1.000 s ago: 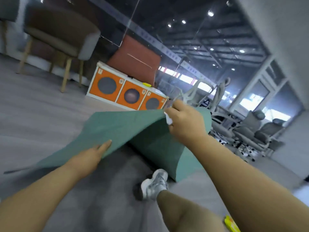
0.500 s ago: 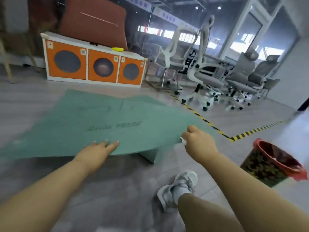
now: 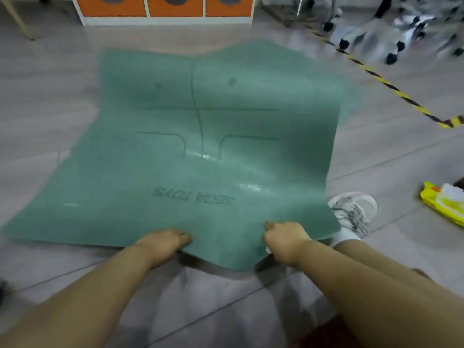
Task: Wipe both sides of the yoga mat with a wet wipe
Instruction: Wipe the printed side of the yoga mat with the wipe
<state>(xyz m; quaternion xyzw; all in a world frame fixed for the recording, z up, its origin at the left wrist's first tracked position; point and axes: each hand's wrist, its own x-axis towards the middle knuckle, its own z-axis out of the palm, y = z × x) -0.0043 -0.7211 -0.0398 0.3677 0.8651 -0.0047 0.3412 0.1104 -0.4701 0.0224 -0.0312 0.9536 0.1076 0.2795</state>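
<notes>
Green yoga mat (image 3: 200, 151) spread printed side up on the floor (image 3: 376, 151), near edge lifted and rippled, lettering upside down, glossy damp streaks mid-mat.

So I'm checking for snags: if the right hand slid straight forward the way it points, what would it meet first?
Probably only the yoga mat itself: the right hand grips its near edge, and the surface ahead looks bare. The orange cabinet stands well beyond.

Grey wood-look floor (image 3: 376, 151), yellow-black hazard tape (image 3: 391, 87), orange-white cabinet (image 3: 165, 11) at back, wheeled office chair bases (image 3: 391, 33) top right
</notes>
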